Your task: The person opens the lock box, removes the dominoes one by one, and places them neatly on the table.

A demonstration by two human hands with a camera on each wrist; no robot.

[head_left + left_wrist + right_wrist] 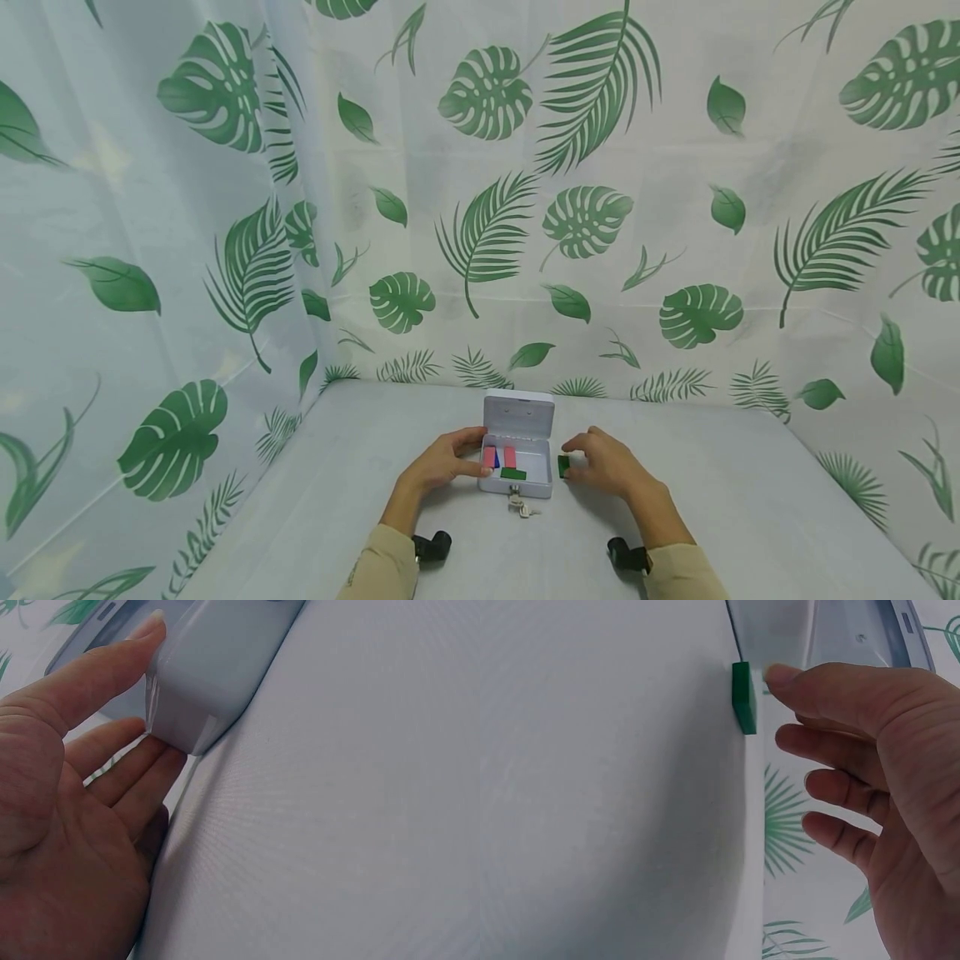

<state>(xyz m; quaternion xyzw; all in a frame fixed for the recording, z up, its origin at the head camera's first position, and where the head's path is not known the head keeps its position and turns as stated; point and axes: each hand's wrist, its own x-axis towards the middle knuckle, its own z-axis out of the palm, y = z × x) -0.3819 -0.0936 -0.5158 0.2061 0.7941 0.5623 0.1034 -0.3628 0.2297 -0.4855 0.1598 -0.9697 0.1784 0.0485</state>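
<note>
A white metal cash box point(536, 490) stands on the table with its lid point(517, 414) raised. Inside lie two pink blocks point(510, 457), a sliver of blue point(497, 460) beside one of them, and a green block point(513, 473) near the front. My left hand point(441, 461) holds the box by its left side; in the left wrist view the thumb is at the rim and the fingers are against the outer wall. To the right of the box, another green block point(744, 699) is on the table. Around it hover the loosely bent fingers of my right hand point(603, 462), thumb apart from the block.
Keys point(522, 507) hang from the lock at the box's front. A white cloth point(750, 500) covers the table. Leaf-printed curtains point(480, 208) enclose it at the back and sides. Each wrist wears a small black camera point(432, 547).
</note>
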